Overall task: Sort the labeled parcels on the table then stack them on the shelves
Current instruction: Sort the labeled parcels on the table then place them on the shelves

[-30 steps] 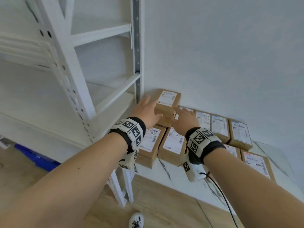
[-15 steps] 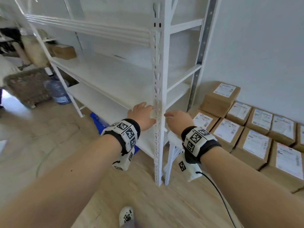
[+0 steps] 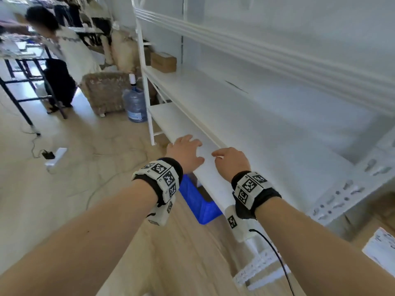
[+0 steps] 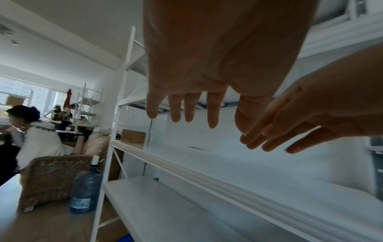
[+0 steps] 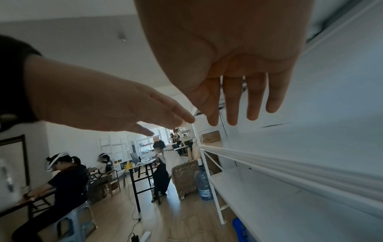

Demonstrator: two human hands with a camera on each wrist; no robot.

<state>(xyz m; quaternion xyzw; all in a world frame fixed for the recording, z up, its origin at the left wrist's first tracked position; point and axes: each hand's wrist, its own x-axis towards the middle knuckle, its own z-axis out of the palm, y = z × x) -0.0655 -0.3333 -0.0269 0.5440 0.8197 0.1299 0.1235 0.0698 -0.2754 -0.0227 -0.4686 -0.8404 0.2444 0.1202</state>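
Note:
Both hands hover side by side, holding nothing, in front of the white shelving unit [image 3: 245,116]. My left hand [image 3: 186,150] has its fingers spread and straight over the front edge of a lower shelf [image 3: 183,129]. Just right of it, my right hand [image 3: 229,160] is relaxed with loosely extended fingers. The left wrist view shows the left hand [image 4: 207,65] open, and the right wrist view shows the right hand [image 5: 238,65] open. One brown parcel [image 3: 163,61] sits at the far end of the middle shelf. A white-labelled parcel [image 3: 380,248] peeks in at the bottom right.
A blue crate [image 3: 198,201] lies on the floor under the shelves. A water bottle [image 3: 134,103] and a wicker seat [image 3: 104,90] stand by the far shelf post. A person [image 3: 64,45] bends at a black-framed table [image 3: 25,67]. A power strip [image 3: 55,155] lies on the floor.
The view has swung left from the parcels on the table to the shelves. Both hands left the parcels and moved left along the shelf front, holding nothing.

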